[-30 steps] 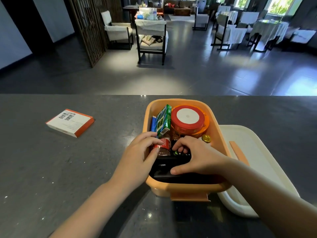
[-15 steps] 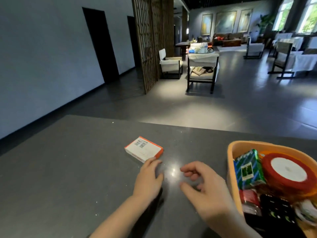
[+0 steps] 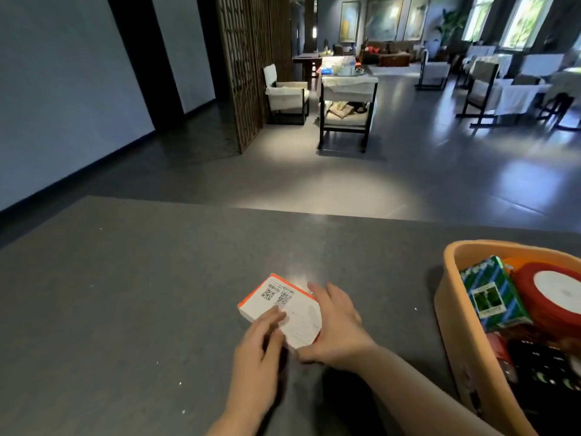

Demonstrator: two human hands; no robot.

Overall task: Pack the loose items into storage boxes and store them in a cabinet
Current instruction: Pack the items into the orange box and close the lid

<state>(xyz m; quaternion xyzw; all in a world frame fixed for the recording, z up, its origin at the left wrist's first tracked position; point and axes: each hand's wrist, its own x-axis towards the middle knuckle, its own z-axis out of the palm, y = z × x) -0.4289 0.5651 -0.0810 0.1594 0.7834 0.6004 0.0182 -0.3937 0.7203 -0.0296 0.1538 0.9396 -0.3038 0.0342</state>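
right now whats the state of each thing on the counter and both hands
white and orange box: on the counter, near end tilted up between both hands
left hand: fingers on the box's top face
right hand: wrapped around the box's right edge
orange storage box: open, no lid on it, packed with items
green carton: inside, on edge
red ribbon spool: inside, lying flat

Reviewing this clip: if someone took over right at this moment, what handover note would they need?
Left hand: fingers resting on top of the white-and-orange box, no clear grip.
Right hand: cupped against the box's right edge, starting to gather it.
The box lies on the dark countertop, left of the orange storage bin.
Done: the bin already holds a green packet, a red ribbon spool and darker items.
Left: put the box in the bin, close it, store it in a cabinet. No lid or cabinet is in view.
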